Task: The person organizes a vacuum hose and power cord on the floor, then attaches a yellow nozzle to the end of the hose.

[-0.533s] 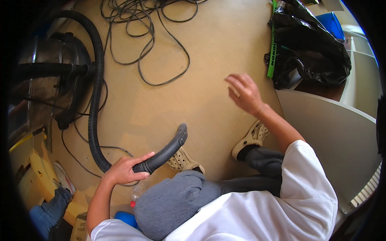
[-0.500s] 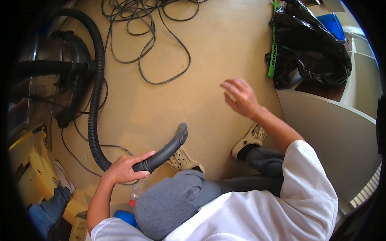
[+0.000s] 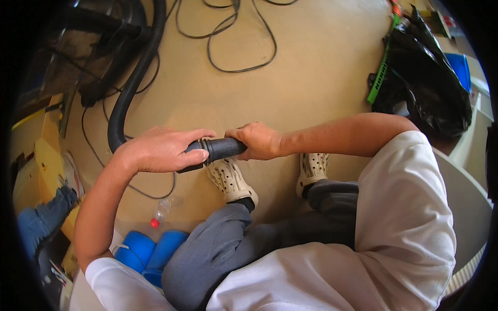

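The ringed collar [image 3: 207, 150] of a black hose handle [image 3: 225, 149] is clasped by the left grip [image 3: 165, 150], thumb and fingers being set on opposite sides; the handle's other end is enclosed by the right grip [image 3: 257, 141], with its fingers curled round; the handle is thus held crosswise between both grips, above the beige clogs [image 3: 232, 181]; beyond the left grip, the ribbed hose [image 3: 118, 122] is bent upward beside a dark machine [image 3: 122, 62]; on the floor [image 3: 321, 62], a red-capped clear bottle [image 3: 162, 209] is seen near blue containers [image 3: 167, 249].
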`<state>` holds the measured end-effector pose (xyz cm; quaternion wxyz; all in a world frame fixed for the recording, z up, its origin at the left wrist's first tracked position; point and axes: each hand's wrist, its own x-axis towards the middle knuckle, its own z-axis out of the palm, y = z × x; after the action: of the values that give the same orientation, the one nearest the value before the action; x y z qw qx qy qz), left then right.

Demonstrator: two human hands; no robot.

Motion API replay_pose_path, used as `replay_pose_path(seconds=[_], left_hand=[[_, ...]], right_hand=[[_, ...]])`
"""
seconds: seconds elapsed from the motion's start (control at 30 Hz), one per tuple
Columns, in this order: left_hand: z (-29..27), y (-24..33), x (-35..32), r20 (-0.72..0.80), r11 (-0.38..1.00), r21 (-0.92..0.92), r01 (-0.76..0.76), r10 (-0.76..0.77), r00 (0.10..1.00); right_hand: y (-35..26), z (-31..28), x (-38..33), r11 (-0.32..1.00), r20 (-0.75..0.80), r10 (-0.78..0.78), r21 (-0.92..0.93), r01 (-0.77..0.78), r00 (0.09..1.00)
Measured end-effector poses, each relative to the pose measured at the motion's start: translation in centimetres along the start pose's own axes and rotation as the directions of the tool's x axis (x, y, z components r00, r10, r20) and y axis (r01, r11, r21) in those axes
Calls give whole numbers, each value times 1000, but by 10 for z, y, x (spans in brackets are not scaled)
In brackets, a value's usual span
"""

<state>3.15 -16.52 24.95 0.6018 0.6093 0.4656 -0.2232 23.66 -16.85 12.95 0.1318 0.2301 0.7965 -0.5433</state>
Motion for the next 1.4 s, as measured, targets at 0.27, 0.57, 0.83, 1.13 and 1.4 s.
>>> replay_pose_path(seconds=[0.27, 0.57, 0.83, 1.13, 1.4], left_hand=[[51, -24, -17, -188, 960, 122, 252, -227, 955], [88, -28, -14, -144, 972, 161, 174, -151, 978], [111, 8, 5, -566, 966, 243, 92, 64, 822], [124, 18, 7, -707, 906, 381, 183, 157, 690], [114, -13, 1, -593, 970, 242, 37, 118, 797]], right_hand=[[-11, 40, 21, 980, 231, -156, 159, 121, 960], [-15, 63, 0, 978, 270, -186, 141, 152, 945], [20, 2, -41, 928, 3, -298, -233, 290, 955], [33, 14, -40, 818, -214, -452, -487, 306, 866], [36, 13, -20, 769, -245, -547, -526, 364, 801]])
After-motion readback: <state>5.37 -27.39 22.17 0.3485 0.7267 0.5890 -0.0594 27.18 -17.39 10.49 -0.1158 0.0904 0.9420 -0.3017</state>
